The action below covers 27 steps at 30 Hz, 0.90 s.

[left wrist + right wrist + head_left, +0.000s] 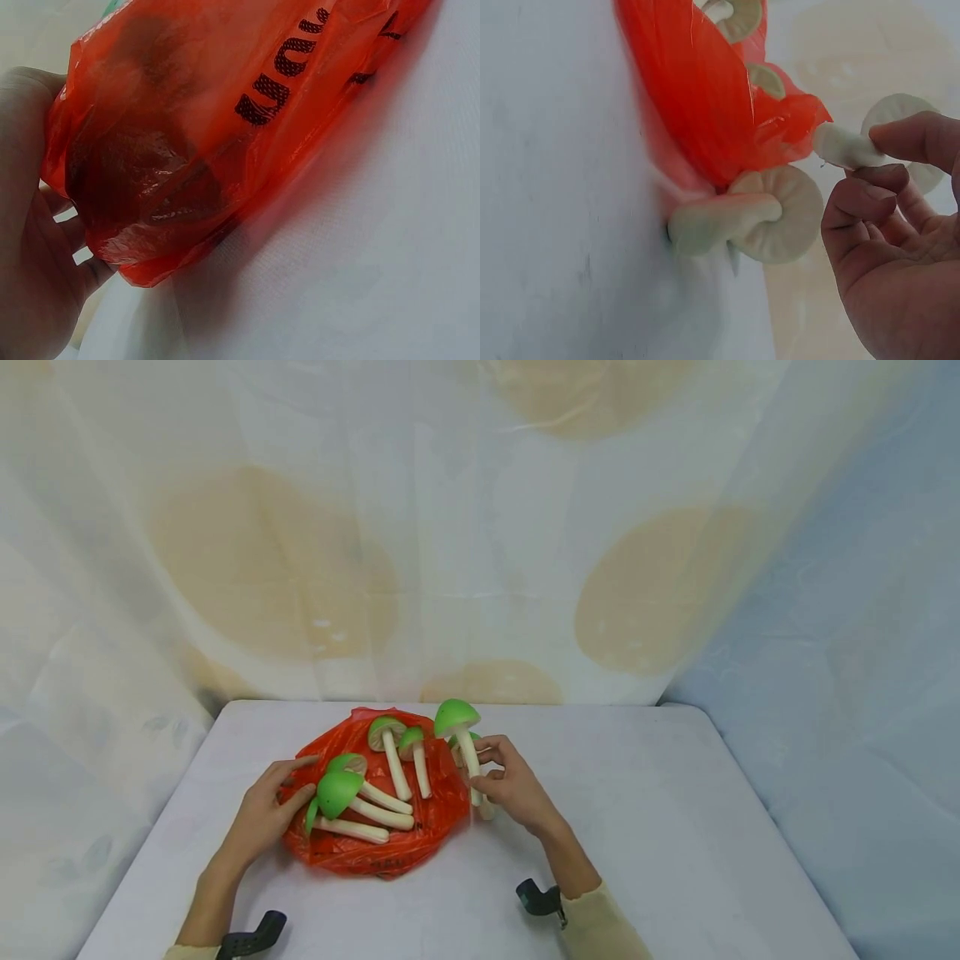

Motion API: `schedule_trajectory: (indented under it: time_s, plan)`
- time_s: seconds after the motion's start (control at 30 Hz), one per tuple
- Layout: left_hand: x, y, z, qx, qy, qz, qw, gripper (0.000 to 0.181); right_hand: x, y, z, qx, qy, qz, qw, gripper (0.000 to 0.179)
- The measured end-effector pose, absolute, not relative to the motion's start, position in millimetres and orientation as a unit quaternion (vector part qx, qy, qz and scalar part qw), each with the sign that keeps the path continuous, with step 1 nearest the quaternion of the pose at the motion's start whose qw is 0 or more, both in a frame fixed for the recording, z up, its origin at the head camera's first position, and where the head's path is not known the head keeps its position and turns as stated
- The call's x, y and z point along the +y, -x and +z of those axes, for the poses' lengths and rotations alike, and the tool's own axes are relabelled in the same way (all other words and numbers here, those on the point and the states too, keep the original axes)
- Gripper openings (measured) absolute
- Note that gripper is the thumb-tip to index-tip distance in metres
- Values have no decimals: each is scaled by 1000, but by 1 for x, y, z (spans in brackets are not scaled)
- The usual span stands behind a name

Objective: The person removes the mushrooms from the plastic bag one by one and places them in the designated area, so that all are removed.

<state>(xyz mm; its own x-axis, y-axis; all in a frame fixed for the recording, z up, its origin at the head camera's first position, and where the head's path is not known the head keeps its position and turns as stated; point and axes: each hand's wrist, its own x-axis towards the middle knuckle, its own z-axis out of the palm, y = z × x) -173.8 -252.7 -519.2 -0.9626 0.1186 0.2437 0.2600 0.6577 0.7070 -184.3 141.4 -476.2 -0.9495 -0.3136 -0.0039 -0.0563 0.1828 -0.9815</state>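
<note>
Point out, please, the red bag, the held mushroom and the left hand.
Red bag (337, 855): head view, on its near side.
Held mushroom (468, 751): head view, on its pale upper stem.
Left hand (265, 805): head view, on its back.

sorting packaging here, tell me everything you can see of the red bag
The red bag looks like thin, shiny, slightly see-through plastic, wrinkled all over, with black print on its outside. It rests on the white table, left of centre in the head view, its mouth spread open and facing up. Five green-capped mushrooms with pale stems show in it. The left hand grips its left edge. Its underside is hidden.
</note>
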Motion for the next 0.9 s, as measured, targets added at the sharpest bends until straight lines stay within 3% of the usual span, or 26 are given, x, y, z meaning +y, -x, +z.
schedule_trajectory:
  time_s: [0.73, 0.9]
  plan:
    - [-255, 175, -524, -907, 107, -398, 87, 43, 175, 191, -483, 767, 50, -635, 76, 50]
    - [-255, 175, -523, -906, 104, -402, 86, 42, 179, 187, -470, 774, 43, -626, 79, 51]
